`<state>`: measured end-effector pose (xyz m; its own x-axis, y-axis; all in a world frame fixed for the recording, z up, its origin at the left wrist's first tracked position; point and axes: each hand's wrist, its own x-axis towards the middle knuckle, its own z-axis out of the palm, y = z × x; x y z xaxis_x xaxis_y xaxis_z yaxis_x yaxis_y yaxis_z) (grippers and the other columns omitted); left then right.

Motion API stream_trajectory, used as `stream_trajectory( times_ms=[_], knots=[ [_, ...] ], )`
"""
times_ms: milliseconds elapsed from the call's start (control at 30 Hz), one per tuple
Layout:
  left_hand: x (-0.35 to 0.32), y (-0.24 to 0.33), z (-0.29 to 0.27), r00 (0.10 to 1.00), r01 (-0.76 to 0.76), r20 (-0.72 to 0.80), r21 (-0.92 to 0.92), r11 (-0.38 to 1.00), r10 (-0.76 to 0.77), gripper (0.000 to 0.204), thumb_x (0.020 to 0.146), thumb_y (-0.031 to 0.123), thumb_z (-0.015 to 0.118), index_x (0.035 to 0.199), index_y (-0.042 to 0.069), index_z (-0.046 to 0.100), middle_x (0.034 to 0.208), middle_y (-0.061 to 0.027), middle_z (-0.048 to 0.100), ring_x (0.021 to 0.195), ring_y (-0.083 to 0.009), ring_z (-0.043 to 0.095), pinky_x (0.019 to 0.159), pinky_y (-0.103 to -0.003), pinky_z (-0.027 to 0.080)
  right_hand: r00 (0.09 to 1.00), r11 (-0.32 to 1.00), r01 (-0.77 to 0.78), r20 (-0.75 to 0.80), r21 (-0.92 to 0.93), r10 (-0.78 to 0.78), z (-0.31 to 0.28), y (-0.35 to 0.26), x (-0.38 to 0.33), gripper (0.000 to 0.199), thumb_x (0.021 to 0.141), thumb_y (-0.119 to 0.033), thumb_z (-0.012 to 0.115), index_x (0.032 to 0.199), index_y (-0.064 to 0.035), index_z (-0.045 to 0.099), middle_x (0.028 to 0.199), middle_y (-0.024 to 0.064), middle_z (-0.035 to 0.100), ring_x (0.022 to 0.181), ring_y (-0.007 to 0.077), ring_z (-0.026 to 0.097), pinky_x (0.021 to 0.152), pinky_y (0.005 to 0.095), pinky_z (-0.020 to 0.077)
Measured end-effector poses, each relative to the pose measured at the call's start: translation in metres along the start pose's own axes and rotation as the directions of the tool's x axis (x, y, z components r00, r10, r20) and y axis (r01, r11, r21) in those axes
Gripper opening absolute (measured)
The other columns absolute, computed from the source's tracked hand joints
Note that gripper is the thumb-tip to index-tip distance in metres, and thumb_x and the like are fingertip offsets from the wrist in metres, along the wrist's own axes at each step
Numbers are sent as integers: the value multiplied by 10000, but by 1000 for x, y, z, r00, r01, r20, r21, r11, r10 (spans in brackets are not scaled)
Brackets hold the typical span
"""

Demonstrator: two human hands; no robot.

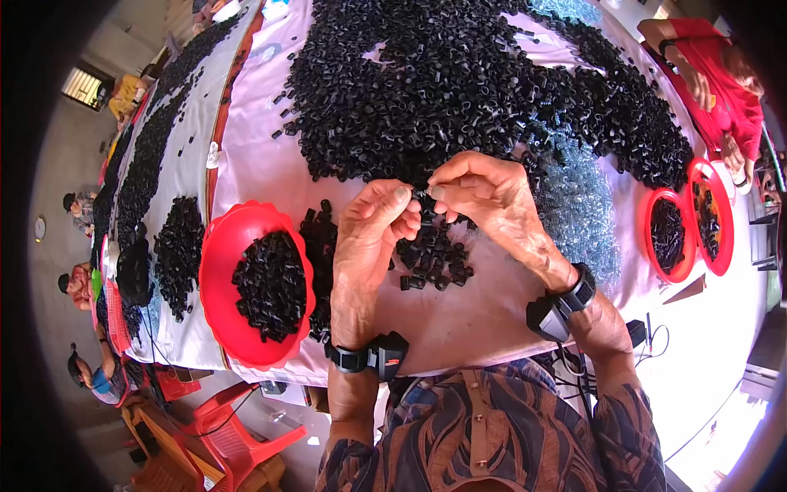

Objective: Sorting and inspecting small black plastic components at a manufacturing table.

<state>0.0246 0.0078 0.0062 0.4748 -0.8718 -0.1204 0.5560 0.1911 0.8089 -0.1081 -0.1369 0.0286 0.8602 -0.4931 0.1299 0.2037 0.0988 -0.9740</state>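
Note:
My left hand (367, 230) and my right hand (498, 203) meet above the table, thumbs and fingertips pinched close together. Something small and dark shows between the fingertips, too small to make out against the black pieces behind it. Just under my hands lies a small group of short black plastic tube-like pieces (434, 261). Beyond it spreads a large heap of similar black pieces (410, 90). Close to my right forearm is a heap of small, shiny, bluish-silver pieces (578, 201). Both wrists wear black strapped devices.
A scalloped red bowl (217, 283) of black pieces stands left of my left hand, with more black pieces (180, 246) beyond it. Two red containers (657, 201) stand at the right, near a person in red (730, 90). A red plastic chair (234, 426) stands below left.

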Motion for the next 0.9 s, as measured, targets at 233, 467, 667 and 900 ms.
stream_trajectory(
  times_ms=[233,467,667,900],
  knots=[
    [0,3,14,999,3,-42,150,989,3,171,903,107,668,1025,-10,642,900,-113,689,721,-168,655,626,-254,529,996,992,81,-31,-98,-84,0,1,2,98,840,35,675,935,47,655,852,62,675,748,90,650,630,221,529],
    [-2,-1,17,996,-20,-84,206,978,38,195,890,61,666,1060,-31,641,930,-137,693,772,-194,682,710,-287,567,971,952,234,0,-198,-239,1,7,4,79,831,39,683,904,38,652,841,62,665,732,76,648,593,205,525],
    [-4,0,19,997,-17,-75,219,976,34,183,890,63,668,1044,-34,649,915,-128,689,772,-196,681,711,-295,567,976,954,205,-26,-221,-216,2,4,0,72,827,43,686,887,43,647,850,60,650,726,79,649,582,205,521],
    [-2,0,18,998,-14,-58,239,971,29,183,886,62,671,1039,-34,645,916,-134,688,771,-203,685,714,-297,570,946,920,322,47,-225,-320,1,8,4,44,829,26,686,847,27,646,865,68,634,722,82,623,568,212,501]
  ],
)
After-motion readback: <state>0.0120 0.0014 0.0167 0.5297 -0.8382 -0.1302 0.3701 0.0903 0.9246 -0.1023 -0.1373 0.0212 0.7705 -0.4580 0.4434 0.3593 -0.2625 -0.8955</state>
